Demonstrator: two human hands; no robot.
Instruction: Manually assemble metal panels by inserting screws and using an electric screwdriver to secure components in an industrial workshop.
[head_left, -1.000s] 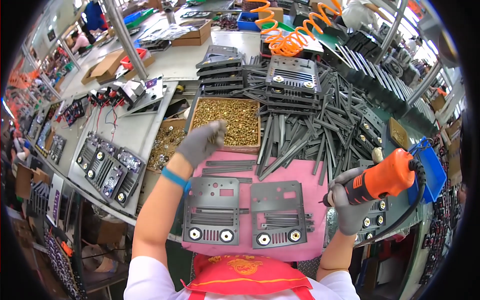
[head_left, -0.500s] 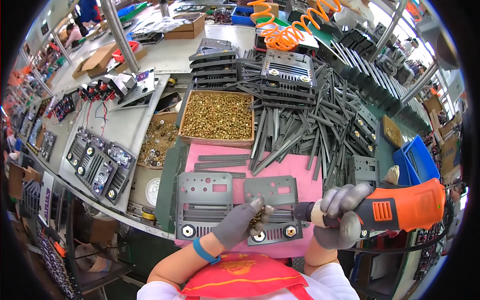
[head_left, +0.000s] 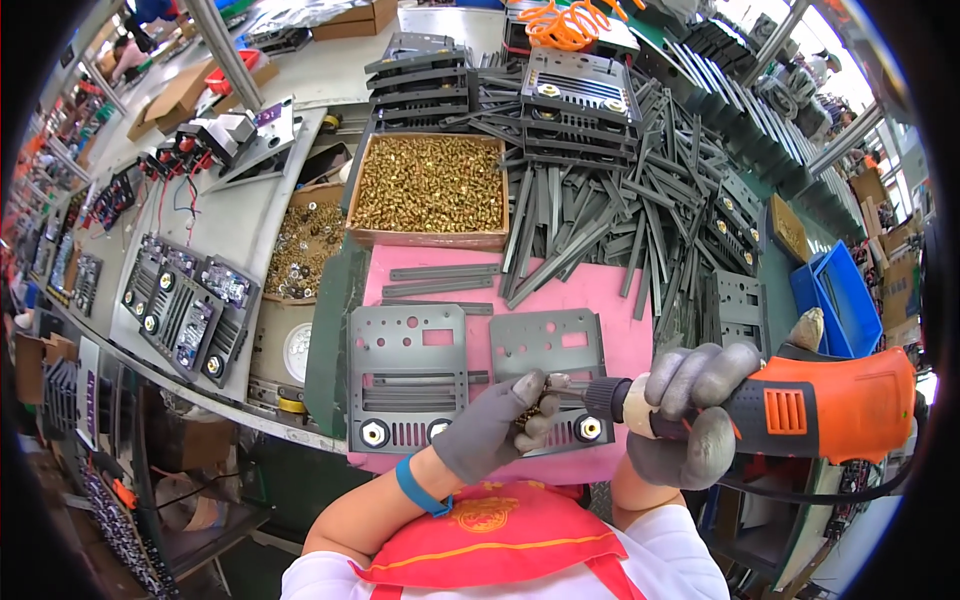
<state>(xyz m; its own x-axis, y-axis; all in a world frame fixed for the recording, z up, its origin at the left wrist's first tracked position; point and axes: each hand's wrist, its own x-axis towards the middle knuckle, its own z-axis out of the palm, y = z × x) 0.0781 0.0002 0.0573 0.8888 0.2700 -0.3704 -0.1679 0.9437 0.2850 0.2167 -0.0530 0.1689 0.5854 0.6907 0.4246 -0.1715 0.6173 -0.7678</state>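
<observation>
My right hand (head_left: 690,412), in a grey glove, grips an orange power screwdriver (head_left: 800,408) held sideways, its tip pointing left. My gloved left hand (head_left: 492,428) holds several brass screws and pinches one at the driver's tip. Both hands hover over the near edge of two grey metal panels, the left panel (head_left: 405,380) and the right panel (head_left: 548,350), which lie side by side on a pink mat (head_left: 450,295). Round knobs sit along the panels' near edge.
A cardboard tray of brass screws (head_left: 430,185) stands behind the mat, with a box of washers (head_left: 305,240) to its left. Grey metal strips (head_left: 600,220) pile at the back right. Finished panels (head_left: 185,305) lie left. Blue bins (head_left: 835,300) stand right.
My left hand came back from the screw tray with screws and now meets the driver's tip. My right hand swung the screwdriver in from the right, over the panels' near edge.
</observation>
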